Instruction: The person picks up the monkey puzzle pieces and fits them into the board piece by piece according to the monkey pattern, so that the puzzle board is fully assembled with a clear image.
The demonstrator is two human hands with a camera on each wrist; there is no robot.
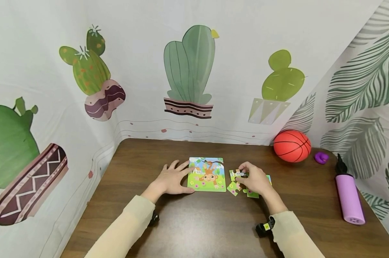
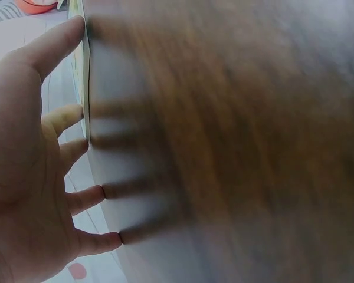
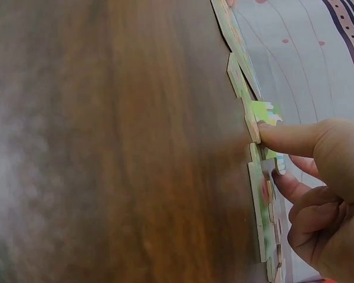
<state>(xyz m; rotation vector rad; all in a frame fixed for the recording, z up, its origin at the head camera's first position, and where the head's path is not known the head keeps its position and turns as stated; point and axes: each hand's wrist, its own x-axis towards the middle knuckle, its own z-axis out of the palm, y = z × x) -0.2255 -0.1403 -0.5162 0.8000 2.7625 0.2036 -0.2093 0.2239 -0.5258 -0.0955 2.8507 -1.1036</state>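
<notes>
A square picture board (image 1: 206, 175) with a cartoon monkey lies on the brown table. My left hand (image 1: 173, 179) rests flat beside it with fingers spread, the thumb and nearest fingertips at its left edge. To the right of the board, my right hand (image 1: 257, 180) pinches a jigsaw piece (image 1: 233, 174) with a house on it between thumb and fingers. A green jigsaw piece with a flower (image 1: 234, 189) lies just below, and another piece (image 1: 253, 195) sits under the right palm. In the right wrist view, several pieces (image 3: 256, 206) overlap beneath the fingers, partly hidden.
A red basketball (image 1: 292, 146) stands at the back right, with a purple rubber duck (image 1: 321, 158) next to it. Along the right side lies a pink hand pump (image 1: 350, 199) with a black nozzle. A cactus-patterned cloth (image 1: 143, 71) hangs behind the table (image 1: 194, 225).
</notes>
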